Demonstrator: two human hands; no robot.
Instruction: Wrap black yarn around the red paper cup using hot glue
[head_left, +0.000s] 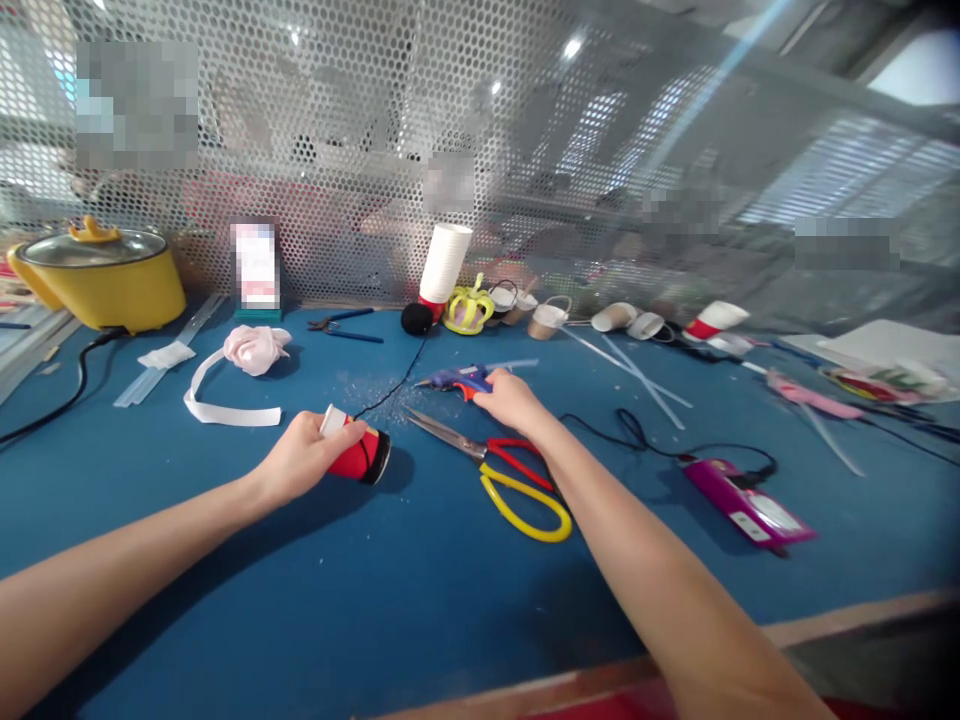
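My left hand (pixel 304 455) is closed around a paper cup (pixel 352 455) wrapped in red with black bands, tipped on its side above the table. A black cord (pixel 394 392) runs from near the cup to a black yarn ball (pixel 417 319) at the back. In my right hand (pixel 514 402) is a blue glue gun (pixel 456 379) with an orange trigger, its nozzle pointing left. Below it lie large scissors (pixel 480 452) with one red and one yellow handle loop, blades partly apart. My right forearm passes over part of the red loop.
Pliers (pixel 345 325), a pink fabric roll with white ribbon (pixel 256 350) and a yellow pot (pixel 112 285) are at the left. A stack of white cups (pixel 446 262) stands behind. A purple power strip (pixel 746 502) lies at the right, its cable crossing the blue table (pixel 322 610).
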